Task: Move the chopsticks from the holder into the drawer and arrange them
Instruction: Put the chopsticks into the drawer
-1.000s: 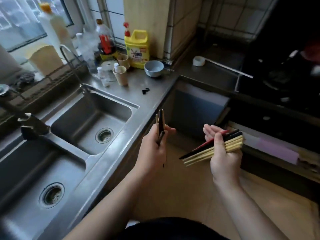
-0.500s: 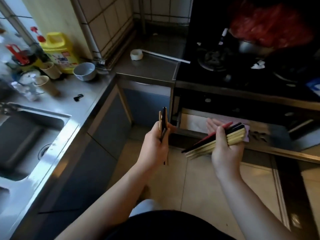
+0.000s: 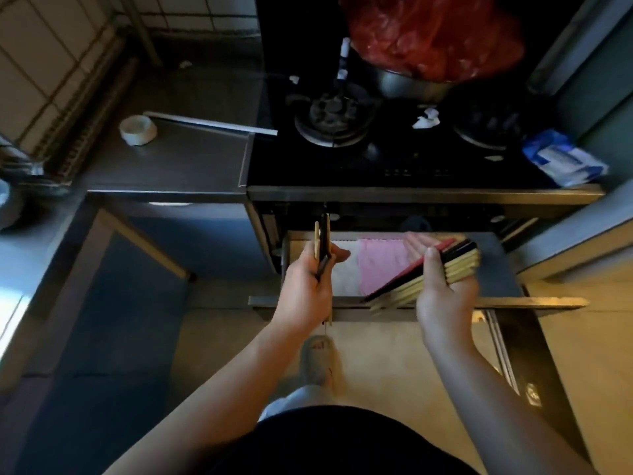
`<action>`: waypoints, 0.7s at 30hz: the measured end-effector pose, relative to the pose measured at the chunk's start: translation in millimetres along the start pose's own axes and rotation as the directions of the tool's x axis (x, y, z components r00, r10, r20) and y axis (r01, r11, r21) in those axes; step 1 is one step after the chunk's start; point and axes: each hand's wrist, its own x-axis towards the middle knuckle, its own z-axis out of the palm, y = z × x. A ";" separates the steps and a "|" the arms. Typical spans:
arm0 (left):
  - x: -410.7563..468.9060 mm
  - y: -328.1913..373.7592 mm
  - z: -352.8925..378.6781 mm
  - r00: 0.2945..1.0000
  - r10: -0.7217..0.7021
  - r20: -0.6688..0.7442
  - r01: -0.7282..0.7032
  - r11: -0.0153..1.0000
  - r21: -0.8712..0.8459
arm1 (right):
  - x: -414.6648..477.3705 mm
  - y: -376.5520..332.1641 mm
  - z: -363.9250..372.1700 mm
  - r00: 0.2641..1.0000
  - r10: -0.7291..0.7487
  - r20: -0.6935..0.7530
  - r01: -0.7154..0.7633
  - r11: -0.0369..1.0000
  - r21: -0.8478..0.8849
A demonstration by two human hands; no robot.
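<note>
Holding two bundles above the open drawer (image 3: pixel 394 301) at frame centre, the left hand (image 3: pixel 306 282) is clenched on a few upright chopsticks (image 3: pixel 322 245), while the right hand (image 3: pixel 442 286) clasps a fanned bundle (image 3: pixel 455 265). These sticks look light, stiff and smooth, likely to slip or roll; grasp them mid-length. Colours are pale wood, black and one red.

In front of me stands a black gas stove (image 3: pixel 394 145) with two burners, a steel pot (image 3: pixel 407 85) at the back under a red plastic bag (image 3: pixel 435 32). To its left runs a dark counter (image 3: pixel 171 166) bearing a roll of white tape (image 3: pixel 138 130), with pale tiled wall (image 3: pixel 44 63) behind it. Blue cabinet doors (image 3: pixel 191 241) sit below. The floor (image 3: pixel 394 365) is tan tile, dimly lit; brighter light falls at the far left edge.
</note>
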 end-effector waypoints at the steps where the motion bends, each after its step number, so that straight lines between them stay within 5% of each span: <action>1: 16.7 -2.4 6.4 1.000 0.001 0.024 -0.002 1.000 0.017 | 15.8 0.1 1.6 1.000 -0.001 0.029 0.001 1.000 -0.014; 16: 177.6 -79.6 96.9 0.985 -0.172 0.016 0.169 0.980 0.103 | 185.8 118.7 21.0 0.984 0.175 0.043 -0.168 0.977 -0.134; 21: 194.5 -157.5 130.6 0.953 -0.303 -0.004 0.299 0.936 0.184 | 202.2 193.0 35.4 0.933 0.347 -0.095 -0.359 0.905 -0.228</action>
